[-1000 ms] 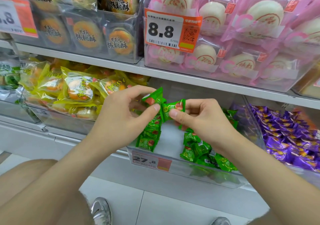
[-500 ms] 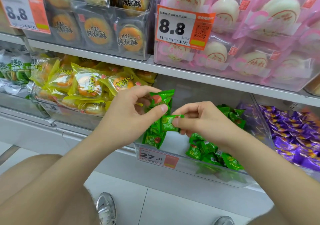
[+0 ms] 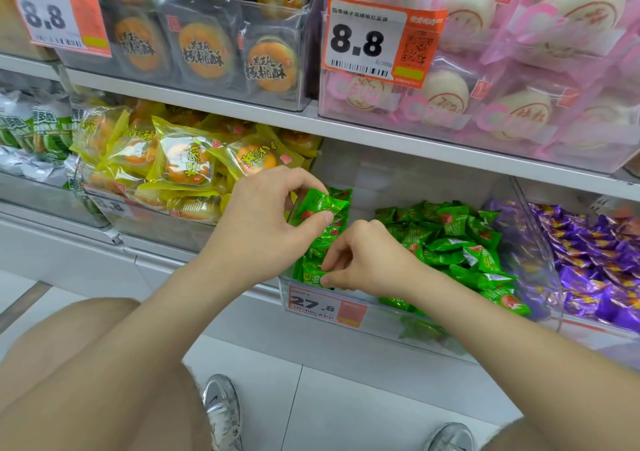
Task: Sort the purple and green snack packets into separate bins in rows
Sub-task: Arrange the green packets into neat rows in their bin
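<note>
Pinching green packets (image 3: 323,204) with my left hand (image 3: 263,225), my right hand (image 3: 370,260) pinches a low packet (image 3: 310,273) at the bin (image 3: 391,317) front

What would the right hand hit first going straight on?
Likely the row of green packets at the bin's left: the right hand points down-left, its packet at the row's near end. Depth unclear; the bin's front wall may come first.
</note>
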